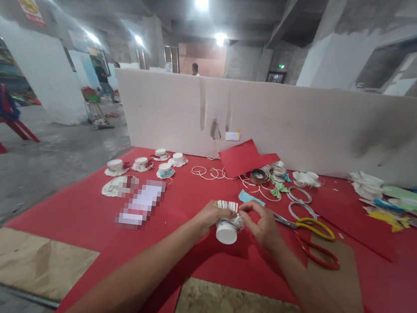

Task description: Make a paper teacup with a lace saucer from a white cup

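Observation:
A small white cup (227, 233) with a ruffled collar and a red-and-white striped part is held over the red tabletop, its round end toward me. My left hand (213, 216) is closed around its left side, the thumb lying across the collar. At the right, my right hand (263, 225) has thumb and forefinger together at the collar's edge; whether a small piece is between them is hidden. Just beyond the hands lies a light blue paper piece (252, 197). Scissors (300, 226), with one yellow and one red handle, rest open beside my right hand.
Several similar white cups (116, 166) stand at the back left. Behind my hands are a red sheet (239, 159), a tape roll (258, 176), loose white cord (212, 173) and grey rings (301, 196). A pale partition (291, 121) closes the far side. Scraps (387, 219) lie right.

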### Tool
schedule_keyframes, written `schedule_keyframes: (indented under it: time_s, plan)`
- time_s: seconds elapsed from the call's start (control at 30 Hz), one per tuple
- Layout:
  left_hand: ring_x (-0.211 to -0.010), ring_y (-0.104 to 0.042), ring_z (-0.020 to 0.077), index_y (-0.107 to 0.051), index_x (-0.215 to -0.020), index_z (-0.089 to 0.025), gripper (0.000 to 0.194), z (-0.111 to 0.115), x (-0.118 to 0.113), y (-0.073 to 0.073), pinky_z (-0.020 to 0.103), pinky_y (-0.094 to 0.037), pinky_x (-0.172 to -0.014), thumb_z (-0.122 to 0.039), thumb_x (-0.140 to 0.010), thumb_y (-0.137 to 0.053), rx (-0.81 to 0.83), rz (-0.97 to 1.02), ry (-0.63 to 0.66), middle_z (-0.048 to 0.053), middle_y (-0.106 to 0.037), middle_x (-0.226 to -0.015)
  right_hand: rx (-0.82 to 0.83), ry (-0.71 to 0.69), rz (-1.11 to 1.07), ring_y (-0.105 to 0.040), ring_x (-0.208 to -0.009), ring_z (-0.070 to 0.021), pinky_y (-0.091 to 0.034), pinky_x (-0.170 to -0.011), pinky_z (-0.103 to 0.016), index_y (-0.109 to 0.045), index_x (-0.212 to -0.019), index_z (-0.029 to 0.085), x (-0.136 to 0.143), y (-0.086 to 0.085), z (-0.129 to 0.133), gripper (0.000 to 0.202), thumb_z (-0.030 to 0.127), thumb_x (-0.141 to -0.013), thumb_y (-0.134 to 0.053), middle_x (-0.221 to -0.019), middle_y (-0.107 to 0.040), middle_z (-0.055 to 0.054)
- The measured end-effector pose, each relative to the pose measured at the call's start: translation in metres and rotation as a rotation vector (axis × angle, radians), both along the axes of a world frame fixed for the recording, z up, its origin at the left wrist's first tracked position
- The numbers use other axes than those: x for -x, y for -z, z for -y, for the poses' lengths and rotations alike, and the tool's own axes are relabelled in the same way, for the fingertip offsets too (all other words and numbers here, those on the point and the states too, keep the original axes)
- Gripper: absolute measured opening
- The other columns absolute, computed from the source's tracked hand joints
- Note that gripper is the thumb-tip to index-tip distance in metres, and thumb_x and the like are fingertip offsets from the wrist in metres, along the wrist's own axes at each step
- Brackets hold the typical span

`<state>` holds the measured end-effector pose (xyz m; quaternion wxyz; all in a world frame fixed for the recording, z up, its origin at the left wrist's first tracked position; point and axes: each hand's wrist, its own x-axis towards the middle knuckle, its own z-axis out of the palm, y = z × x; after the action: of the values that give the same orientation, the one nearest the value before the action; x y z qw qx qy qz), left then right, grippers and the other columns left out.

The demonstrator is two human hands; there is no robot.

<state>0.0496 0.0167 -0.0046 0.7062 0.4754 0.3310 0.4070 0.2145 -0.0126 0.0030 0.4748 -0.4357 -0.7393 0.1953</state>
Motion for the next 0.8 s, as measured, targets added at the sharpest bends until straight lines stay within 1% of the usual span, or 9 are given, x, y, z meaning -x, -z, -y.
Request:
schedule_keyframes:
  time_s: [0.1, 0.17, 0.23, 0.33, 0.47, 0.63, 0.8]
  plan:
    - [-0.056, -0.059, 0.0176, -0.065, -0.072, -0.006, 0.023, 0.0021, -0.0006, -0.0019, 0.028, -0.045, -0.057, -0.017, -0.052, -0.069, -0.012, -0.035, -0.009, 0.01, -0.065, -0.065, 0.096, 0.013, -0.096, -0.058, -0.077, -0.019, -0.047, -0.074, -0.032, -0.061, -0.089, 0.017, 0.0003, 0.0016, -0.0016, 0.017, 0.027, -0.077, -0.053, -0.083, -0.064, -0.006]
    - [-0.057, -0.06, 0.0176, -0.065, -0.072, -0.006, 0.024, 0.0035, -0.0014, -0.0018, 0.028, -0.045, -0.058, -0.017, -0.052, -0.07, -0.018, -0.051, -0.008, 0.01, -0.065, -0.066, 0.117, 0.0, -0.081, -0.058, -0.075, -0.0186, -0.046, -0.072, -0.032, -0.062, -0.084, 0.017, 0.0008, 0.0006, -0.002, 0.014, 0.026, -0.077, -0.054, -0.079, -0.064, -0.005]
    - [-0.057, -0.06, 0.0177, -0.065, -0.071, -0.006, 0.024, 0.0043, -0.0021, -0.0009, 0.028, -0.045, -0.058, -0.018, -0.052, -0.071, -0.025, -0.051, -0.009, 0.01, -0.065, -0.066, 0.102, -0.004, -0.047, -0.057, -0.072, -0.0178, -0.046, -0.07, -0.031, -0.063, -0.077, 0.018, 0.0017, -0.0015, -0.0013, 0.011, 0.024, -0.076, -0.054, -0.075, -0.062, -0.004]
    - [-0.057, -0.06, 0.0178, -0.064, -0.07, -0.007, 0.023, 0.0042, -0.0029, 0.0009, 0.028, -0.045, -0.057, -0.018, -0.051, -0.071, -0.033, -0.039, -0.017, 0.009, -0.065, -0.064, 0.069, -0.005, -0.023, -0.056, -0.07, -0.0172, -0.045, -0.069, -0.03, -0.062, -0.074, 0.018, 0.003, -0.0042, 0.0006, 0.01, 0.022, -0.075, -0.053, -0.072, -0.061, -0.003]
    - [-0.055, -0.058, 0.0169, -0.064, -0.068, -0.007, 0.022, 0.0022, -0.0035, 0.0022, 0.028, -0.045, -0.056, -0.017, -0.049, -0.072, -0.029, -0.031, -0.014, 0.007, -0.063, -0.061, 0.048, -0.016, 0.006, -0.055, -0.071, -0.0175, -0.045, -0.069, -0.03, -0.062, -0.076, 0.019, 0.0028, -0.0041, 0.0013, 0.01, 0.022, -0.074, -0.053, -0.074, -0.06, -0.003]
    - [-0.054, -0.058, 0.0169, -0.064, -0.067, -0.008, 0.02, 0.0001, -0.0036, 0.0035, 0.027, -0.044, -0.056, -0.016, -0.049, -0.069, 0.0, -0.058, 0.001, 0.007, -0.064, -0.061, 0.028, -0.036, 0.042, -0.056, -0.07, -0.0174, -0.045, -0.068, -0.029, -0.062, -0.076, 0.019, 0.0013, -0.0036, -0.0001, 0.01, 0.022, -0.075, -0.053, -0.073, -0.06, -0.003]
    - [-0.052, -0.056, 0.0158, -0.062, -0.064, -0.008, 0.015, 0.0003, -0.0017, 0.0025, 0.026, -0.042, -0.052, -0.013, -0.05, -0.064, 0.023, -0.045, -0.011, 0.007, -0.062, -0.059, -0.063, -0.055, 0.097, -0.056, -0.071, -0.0184, -0.045, -0.069, -0.031, -0.063, -0.075, 0.019, 0.0024, -0.007, 0.0026, 0.012, 0.021, -0.076, -0.052, -0.073, -0.06, -0.004]
